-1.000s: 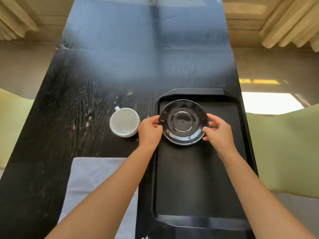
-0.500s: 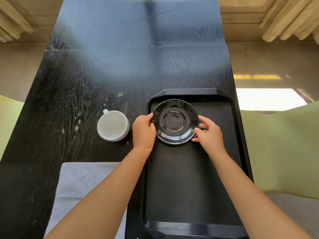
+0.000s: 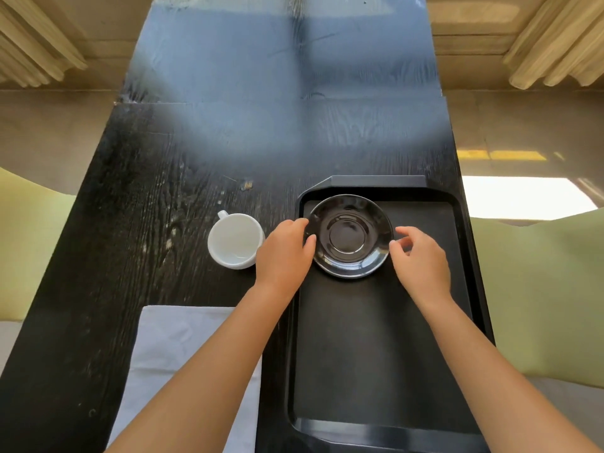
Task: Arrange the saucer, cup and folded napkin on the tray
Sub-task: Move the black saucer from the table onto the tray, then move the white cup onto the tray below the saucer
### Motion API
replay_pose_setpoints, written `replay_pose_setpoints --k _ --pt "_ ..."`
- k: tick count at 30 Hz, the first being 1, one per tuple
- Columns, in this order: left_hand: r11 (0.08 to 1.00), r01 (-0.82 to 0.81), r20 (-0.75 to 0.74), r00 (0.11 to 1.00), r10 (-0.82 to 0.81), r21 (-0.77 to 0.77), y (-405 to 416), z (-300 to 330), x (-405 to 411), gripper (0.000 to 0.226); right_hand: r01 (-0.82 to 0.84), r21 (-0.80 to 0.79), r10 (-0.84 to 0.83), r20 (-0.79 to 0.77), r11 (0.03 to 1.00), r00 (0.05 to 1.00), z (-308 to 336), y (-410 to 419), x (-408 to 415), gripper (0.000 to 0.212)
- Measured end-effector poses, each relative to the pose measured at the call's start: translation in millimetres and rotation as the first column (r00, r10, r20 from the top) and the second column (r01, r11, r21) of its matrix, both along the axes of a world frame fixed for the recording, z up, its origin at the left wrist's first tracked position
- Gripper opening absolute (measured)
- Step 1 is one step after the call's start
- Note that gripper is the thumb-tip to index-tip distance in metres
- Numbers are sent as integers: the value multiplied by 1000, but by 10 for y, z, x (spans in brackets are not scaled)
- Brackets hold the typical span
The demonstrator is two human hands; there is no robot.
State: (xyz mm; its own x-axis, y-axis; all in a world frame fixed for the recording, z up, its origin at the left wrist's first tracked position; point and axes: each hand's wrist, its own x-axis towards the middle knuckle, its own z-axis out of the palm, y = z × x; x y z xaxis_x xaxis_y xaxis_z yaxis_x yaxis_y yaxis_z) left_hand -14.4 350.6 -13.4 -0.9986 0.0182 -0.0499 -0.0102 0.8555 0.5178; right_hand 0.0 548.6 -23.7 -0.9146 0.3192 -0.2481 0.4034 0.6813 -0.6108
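A black saucer [image 3: 349, 235] lies flat in the far left corner of the black tray [image 3: 376, 354]. My left hand [image 3: 284, 253] pinches the saucer's left rim between thumb and forefinger. My right hand [image 3: 421, 256] hovers at the saucer's right rim with its fingers apart and slightly blurred, holding nothing. A white cup [image 3: 236, 240] stands upright and empty on the table just left of the tray, its handle pointing away. A white napkin [image 3: 183, 354] lies spread on the table at the near left, partly under my left forearm.
The long dark wooden table [image 3: 147, 223] runs away from me, and the tray fills its near right side. Pale green cushions [image 3: 539, 289] flank the table on both sides. A small crumb [image 3: 247, 185] lies beyond the cup.
The saucer has stayed in the tray's far left corner. My right hand has let go of its rim and opened. My left hand still holds the left rim.
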Motion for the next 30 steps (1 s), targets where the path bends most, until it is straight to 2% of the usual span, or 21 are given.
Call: replay_pose_setpoints --k 4,7,11,14,16,19,23,27,30 --pt "995 77 -159 984 -87 -69 -340 163 284 21 -265 187 291 -132 946 948 229 -356 46 29" --pt "986 53 -218 972 -88 -159 -737 103 476 22 -496 284 557 -202 820 806 259 -739 76 39" --pt "958 28 -113 992 -63 -285 -1196 -77 612 55 -681 410 775 -117 607 621 122 -1125 -19 60" --pt "971 24 26 999 -19 -237 -1331 -184 586 68 -765 365 829 -36 531 558 26 -1335 -123 62" --pt "983 30 58 998 -20 -183 -1352 -250 532 66 -800 339 840 51 494 540 -16 -1430 -182 59" --pt "993 43 -49 998 -49 -111 -1354 -296 454 48 -788 384 851 11 481 525 -96 -1501 -234 44" --pt "988 95 -148 983 -113 -123 -1376 -311 431 25 -754 437 859 -96 491 503 -194 -1506 -249 25" --pt "973 171 -168 966 -196 -153 -1402 -219 516 25 -738 446 859 -192 507 475 -114 -1420 -106 24" --pt "963 227 -190 949 -252 -144 -1362 -35 661 24 -681 444 813 -290 582 506 67 -1295 147 24"
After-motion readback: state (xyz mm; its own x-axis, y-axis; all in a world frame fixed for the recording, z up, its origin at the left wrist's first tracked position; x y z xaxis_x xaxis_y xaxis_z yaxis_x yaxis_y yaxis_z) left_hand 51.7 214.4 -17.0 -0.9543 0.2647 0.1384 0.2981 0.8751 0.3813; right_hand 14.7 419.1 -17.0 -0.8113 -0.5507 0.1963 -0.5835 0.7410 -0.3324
